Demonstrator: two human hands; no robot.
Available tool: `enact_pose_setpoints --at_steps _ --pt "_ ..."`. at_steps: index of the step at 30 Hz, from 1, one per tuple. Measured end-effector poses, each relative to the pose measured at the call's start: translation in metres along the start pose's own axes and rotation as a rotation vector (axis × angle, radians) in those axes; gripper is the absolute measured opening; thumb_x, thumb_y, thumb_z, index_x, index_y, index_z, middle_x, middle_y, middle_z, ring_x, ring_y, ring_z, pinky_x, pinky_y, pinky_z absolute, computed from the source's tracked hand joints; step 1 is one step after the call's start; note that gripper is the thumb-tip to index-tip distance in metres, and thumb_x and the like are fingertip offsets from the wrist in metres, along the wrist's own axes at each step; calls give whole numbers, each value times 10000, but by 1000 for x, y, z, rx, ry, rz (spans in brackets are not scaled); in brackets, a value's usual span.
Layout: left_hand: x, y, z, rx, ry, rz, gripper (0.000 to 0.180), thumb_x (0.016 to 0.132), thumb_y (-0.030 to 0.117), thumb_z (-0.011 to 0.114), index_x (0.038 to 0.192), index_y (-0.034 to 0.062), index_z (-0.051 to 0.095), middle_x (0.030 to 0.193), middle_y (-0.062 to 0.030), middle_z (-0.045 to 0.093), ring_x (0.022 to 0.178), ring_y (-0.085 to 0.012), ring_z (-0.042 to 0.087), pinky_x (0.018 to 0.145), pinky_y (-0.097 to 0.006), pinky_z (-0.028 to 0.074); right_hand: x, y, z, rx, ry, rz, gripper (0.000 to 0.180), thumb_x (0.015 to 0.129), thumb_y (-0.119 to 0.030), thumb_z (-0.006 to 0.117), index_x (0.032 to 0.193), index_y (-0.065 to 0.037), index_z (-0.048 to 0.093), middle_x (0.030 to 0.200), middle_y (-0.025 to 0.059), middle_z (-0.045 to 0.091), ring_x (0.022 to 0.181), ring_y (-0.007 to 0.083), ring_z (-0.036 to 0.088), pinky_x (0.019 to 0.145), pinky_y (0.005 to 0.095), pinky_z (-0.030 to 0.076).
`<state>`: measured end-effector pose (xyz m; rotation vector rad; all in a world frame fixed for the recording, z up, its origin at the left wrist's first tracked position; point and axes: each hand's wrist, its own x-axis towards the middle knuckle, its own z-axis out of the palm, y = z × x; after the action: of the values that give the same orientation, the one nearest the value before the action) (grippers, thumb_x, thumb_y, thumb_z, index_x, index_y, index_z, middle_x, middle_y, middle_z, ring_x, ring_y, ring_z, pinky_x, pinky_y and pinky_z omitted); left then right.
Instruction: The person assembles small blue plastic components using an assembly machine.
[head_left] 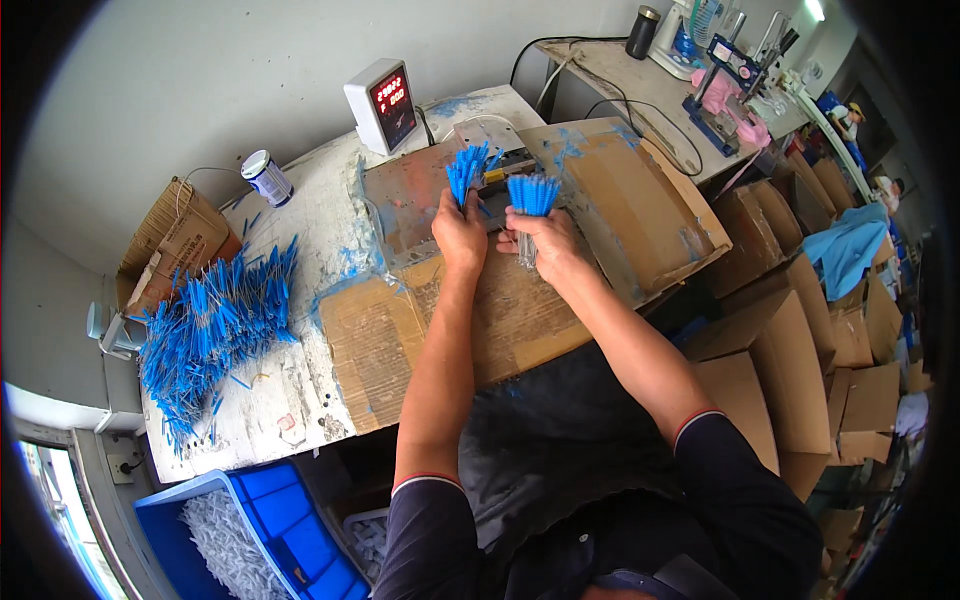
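Head view. Left hand (pixel 461 236): closed round a loose, fanned bundle of blue sticks (pixel 466 172), tops up, above the worktable's metal plate. Right hand (pixel 552 238): gripping a second, tighter bundle (pixel 533 195), blue ends up, pale shafts below; finger placement is hard to make out. Cardboard sheet (pixel 375 340): beneath the forearms. Heap of blue sticks (pixel 225 325): on the worktable (pixel 320 235), left. Digital display box (pixel 372 108): behind the hands.

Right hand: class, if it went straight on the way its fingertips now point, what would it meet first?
The right hand would probably meet the left hand first, which lies just to its left in that line, though depth makes the gap unclear.
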<state>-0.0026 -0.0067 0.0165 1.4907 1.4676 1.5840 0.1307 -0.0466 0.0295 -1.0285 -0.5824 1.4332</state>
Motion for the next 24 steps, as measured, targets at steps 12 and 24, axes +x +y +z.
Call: enact_pose_setpoints --at_steps 12,24 --pt "1 -4 3 39 30 -94 136 964 193 609 949 58 620 795 -155 704 731 -364 680 678 -433 515 14 -4 -11 -167 141 -88 81 773 60 680 816 30 618 741 118 639 571 226 668 493 368 600" --pt "2 -12 3 175 144 -34 181 961 215 605 958 36 587 809 -138 689 688 -322 646 641 -440 495 31 -5 0 -234 240 -85 61 782 83 657 796 47 609 739 152 642 567 266 675 481 383 593"
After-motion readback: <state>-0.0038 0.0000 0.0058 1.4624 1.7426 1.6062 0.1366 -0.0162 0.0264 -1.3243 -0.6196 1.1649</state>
